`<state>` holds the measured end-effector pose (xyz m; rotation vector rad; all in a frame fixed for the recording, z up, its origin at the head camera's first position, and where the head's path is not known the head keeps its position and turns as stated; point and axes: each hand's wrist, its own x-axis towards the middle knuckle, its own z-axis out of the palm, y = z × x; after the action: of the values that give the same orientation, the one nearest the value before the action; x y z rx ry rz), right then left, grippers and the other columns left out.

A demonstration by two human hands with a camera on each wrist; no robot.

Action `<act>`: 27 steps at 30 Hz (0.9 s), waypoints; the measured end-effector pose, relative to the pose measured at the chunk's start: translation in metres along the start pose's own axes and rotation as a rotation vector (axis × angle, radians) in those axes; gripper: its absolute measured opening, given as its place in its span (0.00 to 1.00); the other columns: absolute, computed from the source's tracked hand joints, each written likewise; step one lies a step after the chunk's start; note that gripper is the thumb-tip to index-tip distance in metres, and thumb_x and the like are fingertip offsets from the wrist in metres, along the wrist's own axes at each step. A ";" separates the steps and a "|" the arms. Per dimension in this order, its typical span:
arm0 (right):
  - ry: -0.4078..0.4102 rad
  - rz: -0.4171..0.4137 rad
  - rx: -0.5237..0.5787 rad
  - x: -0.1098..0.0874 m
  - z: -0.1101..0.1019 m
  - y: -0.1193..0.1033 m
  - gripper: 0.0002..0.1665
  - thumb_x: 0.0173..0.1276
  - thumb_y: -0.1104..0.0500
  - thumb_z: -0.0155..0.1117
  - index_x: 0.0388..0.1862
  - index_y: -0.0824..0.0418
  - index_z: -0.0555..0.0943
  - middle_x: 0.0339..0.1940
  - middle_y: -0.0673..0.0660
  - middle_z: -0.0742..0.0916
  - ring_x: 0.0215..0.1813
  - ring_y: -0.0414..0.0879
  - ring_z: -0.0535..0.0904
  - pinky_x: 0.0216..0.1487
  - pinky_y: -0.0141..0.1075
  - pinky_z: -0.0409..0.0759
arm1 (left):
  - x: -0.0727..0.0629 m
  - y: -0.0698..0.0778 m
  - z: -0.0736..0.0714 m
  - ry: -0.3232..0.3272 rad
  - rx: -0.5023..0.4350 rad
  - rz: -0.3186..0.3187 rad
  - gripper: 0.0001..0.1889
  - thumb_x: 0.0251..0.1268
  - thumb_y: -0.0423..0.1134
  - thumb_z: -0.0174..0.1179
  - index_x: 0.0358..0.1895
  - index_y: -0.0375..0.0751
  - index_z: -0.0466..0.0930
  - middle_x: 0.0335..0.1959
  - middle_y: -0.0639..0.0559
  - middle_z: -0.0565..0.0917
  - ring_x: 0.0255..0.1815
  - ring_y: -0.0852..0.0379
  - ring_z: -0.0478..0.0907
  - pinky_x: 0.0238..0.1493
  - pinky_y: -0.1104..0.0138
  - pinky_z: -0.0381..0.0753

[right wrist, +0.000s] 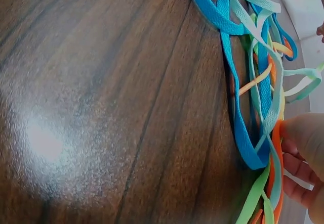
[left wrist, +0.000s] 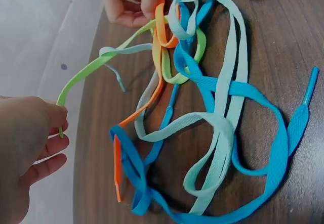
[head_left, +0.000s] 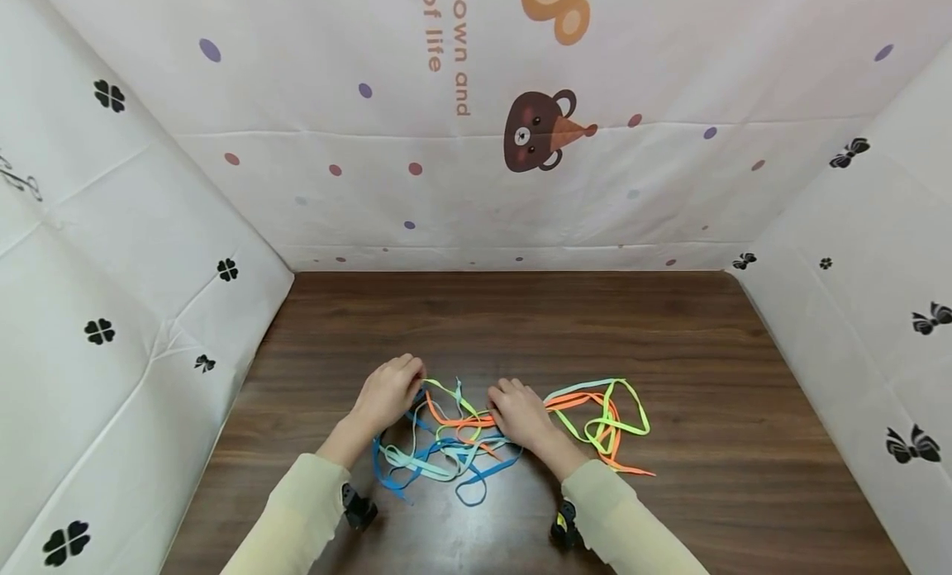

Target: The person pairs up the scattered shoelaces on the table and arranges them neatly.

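Left hand (head_left: 388, 393) pinches end of lime-green shoelace (left wrist: 109, 62) | right hand (head_left: 521, 414) curled, gripping orange shoelace (left wrist: 161, 24) and green strands within tangle; blue shoelace (left wrist: 263, 148) and pale mint shoelace (left wrist: 223, 128) loop between hands | all on dark wooden table (head_left: 521, 319), near front edge

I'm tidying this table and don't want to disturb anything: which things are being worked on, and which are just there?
In hand:
left hand pinching the green lace
right hand on the tangle of laces

Just there:
green and orange loops to the right
wooden table
printed backdrop
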<state>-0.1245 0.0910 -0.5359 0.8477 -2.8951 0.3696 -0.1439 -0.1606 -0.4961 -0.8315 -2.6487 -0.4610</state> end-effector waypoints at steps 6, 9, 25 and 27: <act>0.026 0.036 0.043 -0.002 -0.004 0.006 0.06 0.63 0.60 0.61 0.28 0.54 0.73 0.22 0.47 0.75 0.24 0.40 0.68 0.25 0.30 0.68 | -0.003 -0.003 -0.013 0.036 -0.005 0.000 0.06 0.54 0.29 0.63 0.29 0.42 0.75 0.25 0.55 0.73 0.23 0.61 0.67 0.25 0.70 0.70; 0.034 0.060 0.086 -0.004 -0.008 0.013 0.05 0.64 0.61 0.60 0.30 0.55 0.73 0.22 0.46 0.75 0.24 0.39 0.69 0.25 0.30 0.69 | -0.005 -0.006 -0.020 0.042 -0.006 -0.019 0.07 0.53 0.29 0.64 0.29 0.42 0.75 0.25 0.54 0.74 0.23 0.60 0.68 0.25 0.68 0.71; 0.096 0.199 0.237 -0.023 -0.035 0.037 0.08 0.62 0.68 0.59 0.38 0.58 0.78 0.32 0.52 0.80 0.24 0.37 0.70 0.24 0.29 0.70 | -0.021 -0.016 -0.038 0.040 -0.009 -0.115 0.05 0.55 0.30 0.62 0.30 0.42 0.76 0.27 0.53 0.74 0.25 0.60 0.67 0.25 0.67 0.70; 0.109 0.221 0.249 -0.027 -0.037 0.040 0.07 0.61 0.68 0.59 0.37 0.58 0.79 0.31 0.51 0.80 0.22 0.37 0.68 0.22 0.28 0.67 | -0.023 -0.017 -0.039 0.056 -0.007 -0.120 0.06 0.54 0.30 0.63 0.30 0.42 0.75 0.26 0.54 0.74 0.25 0.60 0.67 0.24 0.67 0.70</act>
<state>-0.1229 0.1470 -0.5125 0.5145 -2.8849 0.7836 -0.1279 -0.2001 -0.4734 -0.6543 -2.6563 -0.5161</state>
